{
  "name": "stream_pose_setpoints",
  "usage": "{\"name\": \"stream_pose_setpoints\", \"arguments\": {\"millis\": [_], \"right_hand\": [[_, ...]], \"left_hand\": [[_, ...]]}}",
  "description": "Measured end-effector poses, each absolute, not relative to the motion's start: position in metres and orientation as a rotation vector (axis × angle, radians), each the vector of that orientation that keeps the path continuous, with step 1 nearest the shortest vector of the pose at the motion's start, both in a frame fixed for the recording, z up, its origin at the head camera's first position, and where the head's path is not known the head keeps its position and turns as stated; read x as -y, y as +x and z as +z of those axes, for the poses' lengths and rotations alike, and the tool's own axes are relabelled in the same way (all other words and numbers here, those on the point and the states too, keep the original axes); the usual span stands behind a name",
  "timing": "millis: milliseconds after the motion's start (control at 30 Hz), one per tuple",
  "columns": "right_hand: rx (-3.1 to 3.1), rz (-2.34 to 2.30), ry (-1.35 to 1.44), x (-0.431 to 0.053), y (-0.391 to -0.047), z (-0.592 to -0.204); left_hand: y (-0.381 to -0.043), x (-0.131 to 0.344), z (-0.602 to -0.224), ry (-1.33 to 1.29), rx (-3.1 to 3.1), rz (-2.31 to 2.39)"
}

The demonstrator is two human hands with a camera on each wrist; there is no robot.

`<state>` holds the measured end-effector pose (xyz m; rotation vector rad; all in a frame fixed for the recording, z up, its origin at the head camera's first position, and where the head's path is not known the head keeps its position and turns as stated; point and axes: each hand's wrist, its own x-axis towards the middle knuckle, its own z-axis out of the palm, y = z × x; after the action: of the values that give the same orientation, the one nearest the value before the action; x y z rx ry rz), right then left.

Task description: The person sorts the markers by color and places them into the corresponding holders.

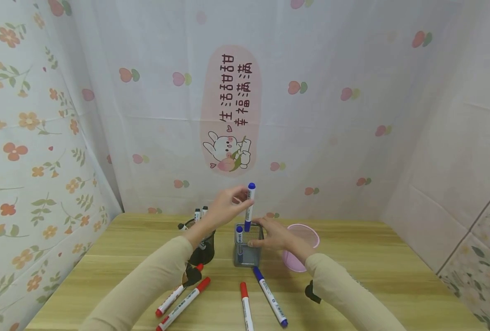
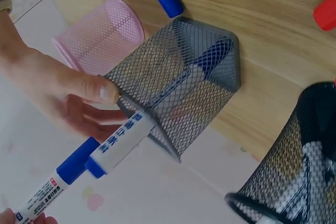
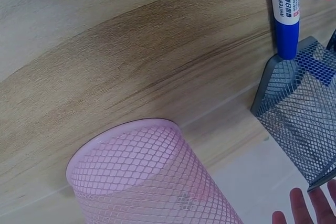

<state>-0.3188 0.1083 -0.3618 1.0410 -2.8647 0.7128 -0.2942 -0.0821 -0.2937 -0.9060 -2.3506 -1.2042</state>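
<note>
My left hand (image 1: 226,208) pinches a blue-capped whiteboard marker (image 1: 250,202) upright above a grey square mesh pen holder (image 1: 250,258). The marker's blue lower end is at the holder's opening. Inside the holder leans another blue marker (image 1: 239,235), its white and blue upper end sticking out in the left wrist view. My right hand (image 1: 274,233) grips the holder's right side at the rim, thumb in front and fingers behind. Only a few fingertips (image 3: 299,208) of that hand show in the right wrist view.
A black mesh pen holder (image 1: 206,253) with several black markers stands left, partly behind my left arm. A pink mesh holder (image 1: 294,263) stands right. On the table (image 1: 352,257) lie a blue marker (image 1: 271,298) and red markers (image 1: 187,303).
</note>
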Motion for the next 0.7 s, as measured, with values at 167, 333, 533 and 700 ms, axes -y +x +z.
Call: {"name": "stream_pose_setpoints", "arguments": {"millis": [167,333,533,700], "right_hand": [[2.861,0.699,1.051,-0.108,-0.32,-0.362],[2.873,0.641,1.019,-0.107,-0.32,-0.363],[2.869,0.649,1.026,-0.107,-0.319,-0.364],[2.856,0.657,1.052,-0.108,-0.318,-0.364]], "left_hand": [[-0.3,0.082,-0.305,-0.851,2.387,-1.251],[-0.301,0.084,-0.32,-0.791,2.426,-1.255],[-0.302,0.087,-0.336,-0.826,2.454,-1.288],[-0.298,0.089,-0.346,-0.822,2.49,-1.279]]}}
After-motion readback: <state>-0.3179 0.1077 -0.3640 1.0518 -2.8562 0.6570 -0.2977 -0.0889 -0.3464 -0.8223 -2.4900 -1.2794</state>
